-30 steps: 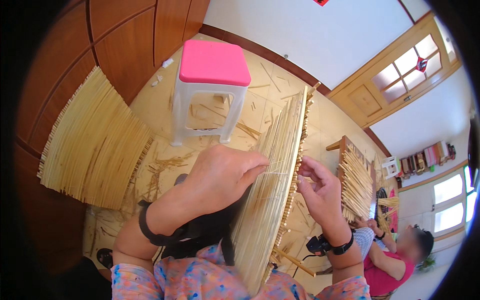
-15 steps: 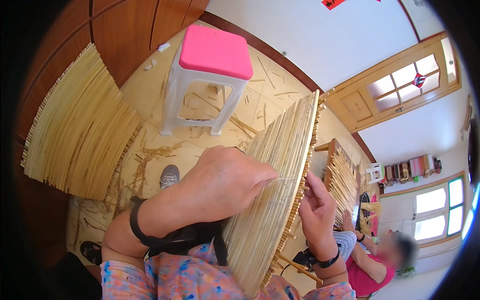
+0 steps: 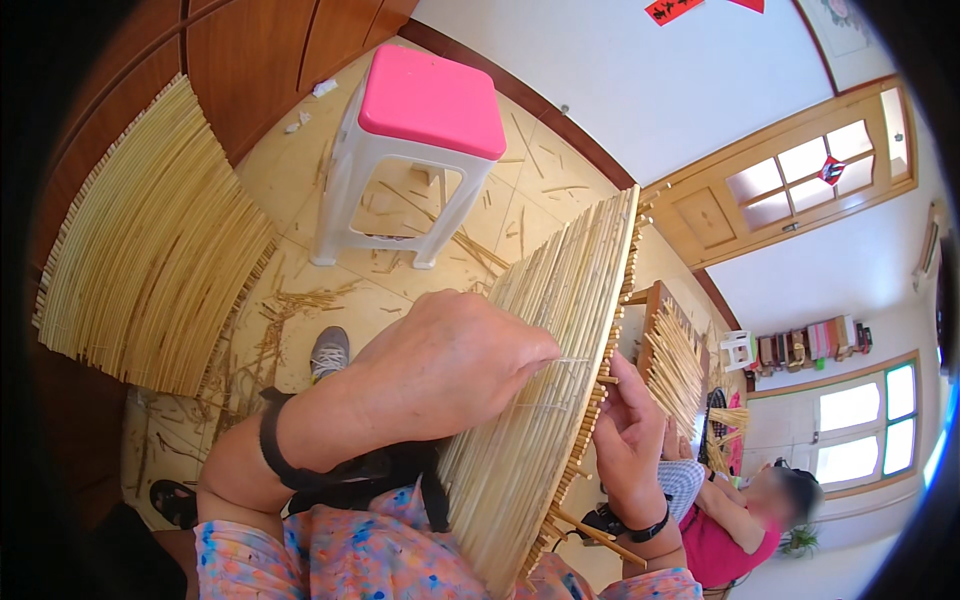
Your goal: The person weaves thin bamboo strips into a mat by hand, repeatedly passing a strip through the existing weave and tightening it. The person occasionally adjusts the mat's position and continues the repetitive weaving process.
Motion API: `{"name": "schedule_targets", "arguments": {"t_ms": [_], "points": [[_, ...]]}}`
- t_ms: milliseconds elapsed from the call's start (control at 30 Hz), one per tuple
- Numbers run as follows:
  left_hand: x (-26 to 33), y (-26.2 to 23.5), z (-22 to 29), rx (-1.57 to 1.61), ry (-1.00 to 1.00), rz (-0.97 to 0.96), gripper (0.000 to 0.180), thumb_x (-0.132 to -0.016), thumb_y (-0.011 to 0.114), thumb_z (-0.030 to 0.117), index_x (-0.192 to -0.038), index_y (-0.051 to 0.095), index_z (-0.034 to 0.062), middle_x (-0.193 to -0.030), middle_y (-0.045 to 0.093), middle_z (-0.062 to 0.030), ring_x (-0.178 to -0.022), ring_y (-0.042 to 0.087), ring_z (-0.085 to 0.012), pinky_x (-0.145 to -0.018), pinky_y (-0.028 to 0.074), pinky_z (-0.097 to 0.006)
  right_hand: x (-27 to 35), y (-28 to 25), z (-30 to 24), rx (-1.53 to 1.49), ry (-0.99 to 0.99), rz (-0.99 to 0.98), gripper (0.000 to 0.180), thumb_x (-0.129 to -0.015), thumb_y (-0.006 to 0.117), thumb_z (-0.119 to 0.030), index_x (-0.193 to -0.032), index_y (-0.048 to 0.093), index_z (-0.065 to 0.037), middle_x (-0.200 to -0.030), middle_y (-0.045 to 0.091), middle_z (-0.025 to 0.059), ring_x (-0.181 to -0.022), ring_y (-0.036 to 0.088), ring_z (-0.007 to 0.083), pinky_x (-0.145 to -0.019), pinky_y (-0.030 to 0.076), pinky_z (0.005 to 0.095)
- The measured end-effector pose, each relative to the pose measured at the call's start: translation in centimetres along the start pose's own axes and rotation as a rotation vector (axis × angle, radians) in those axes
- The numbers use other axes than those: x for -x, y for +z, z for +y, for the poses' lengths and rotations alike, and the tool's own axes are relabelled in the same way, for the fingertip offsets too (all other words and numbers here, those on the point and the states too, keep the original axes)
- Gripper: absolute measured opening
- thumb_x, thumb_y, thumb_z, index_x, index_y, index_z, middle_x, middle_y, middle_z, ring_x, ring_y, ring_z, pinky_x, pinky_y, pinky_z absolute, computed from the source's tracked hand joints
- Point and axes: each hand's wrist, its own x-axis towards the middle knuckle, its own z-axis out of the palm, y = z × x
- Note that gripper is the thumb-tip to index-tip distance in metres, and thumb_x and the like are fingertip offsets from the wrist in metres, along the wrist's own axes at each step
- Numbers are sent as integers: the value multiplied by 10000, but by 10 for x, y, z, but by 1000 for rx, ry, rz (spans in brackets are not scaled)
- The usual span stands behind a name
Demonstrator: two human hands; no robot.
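A mat of pale reed stalks (image 3: 520,440) stands tilted in front of me, its many cut ends showing along the right edge. My left hand (image 3: 465,360) is closed in a pinch against its face. From the fingertips a thin pale thread (image 3: 575,360) runs across the stalks toward that edge. On the other side, my right hand (image 3: 632,440) curls at the stalk ends, gripping the mat's edge; some of its fingertips are hidden behind the mat. One longer stalk (image 3: 600,538) sticks out below this hand.
Another reed mat (image 3: 150,250) leans on the wooden cabinet at left. A white stool with a pink seat (image 3: 432,100) stands ahead. Reed scraps (image 3: 285,305) litter the tiled floor. At right, a person in a pink top (image 3: 725,535) sits beside a table with reeds (image 3: 675,365).
My left hand has shifted very slightly right along the mat, still pinching. My right hand has sunk a little. The seated person's head and arm have moved slightly lower in view.
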Motion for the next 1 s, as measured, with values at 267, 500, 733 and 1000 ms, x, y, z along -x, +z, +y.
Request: {"name": "schedule_targets", "arguments": {"t_ms": [267, 500, 733, 1000], "points": [[2, 0, -1, -89, 35, -23, 120, -884, 717, 135, -985, 768, 98, -772, 700, -110, -679, 676, -319, -564, 508, -403, 1, 0, -1, 7, -31, -18, 699, -865, 442, 211, -1532, 374, 12, -1551, 383, 198, -1451, 404, 318, -1109, 474, 408], [1, 0, -2, -70, 40, -20, 124, -886, 711, 129, -992, 768, 101, -774, 700, -107, -682, 677, -317, -569, 511, -402, 1, -1, -2, 26, -17, -28, 713, -861, 451, 212, -1537, 371, 2, -1564, 368, 206, -1453, 400, 326, -1113, 474, 425], [1, -2, -2, -76, 34, -33, 128, -883, 711, 123, -997, 765, 100, -775, 699, -107, -687, 677, -317, -573, 512, -404, 1, -1, -1, 36, -35, -28, 711, -857, 451, 210, -1533, 376, 4, -1561, 371, 207, -1450, 406, 323, -1109, 478, 423], [-1, -2, 1, -48, 32, -19, 103, -888, 637, 155, -865, 710, 86, -728, 673, -155, -688, 674, -367, -603, 523, -459, 2, 1, -1, 35, -1, 2, 700, -849, 457, 204, -1522, 387, 24, -1559, 379, 204, -1444, 418, 317, -1098, 486, 402]]}}
